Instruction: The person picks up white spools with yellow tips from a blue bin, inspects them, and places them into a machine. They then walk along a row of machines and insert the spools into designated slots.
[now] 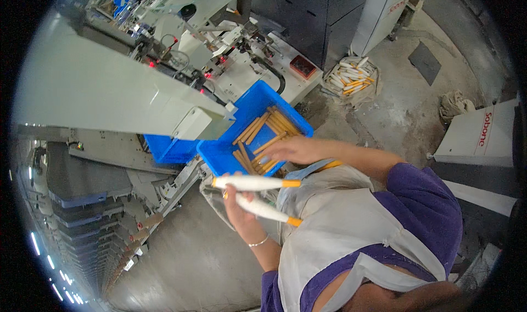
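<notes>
Two yarn bobbins, an upper one (pixel 250 182) and a lower one (pixel 263 209), are gripped side by side in my left hand (pixel 240 210). Both carry white yarn on a tapered tube with an orange-yellow end. Just beyond them my right hand (pixel 293 148) reaches into a blue plastic bin (pixel 301 126), its fingers stretched down onto tan tubes (pixel 253 131) without yarn. Several of these tubes lie loose on the bin floor. The fingertips are slightly blurred, and no tube is seen lifted.
A second blue bin (pixel 164 149) sits left of the first, beneath a pale machine arm (pixel 118 92). A sack of white bobbins (pixel 351 77) stands on the floor behind. White cabinets (pixel 476 139) are at right. A long machine row (pixel 88 218) runs off at left.
</notes>
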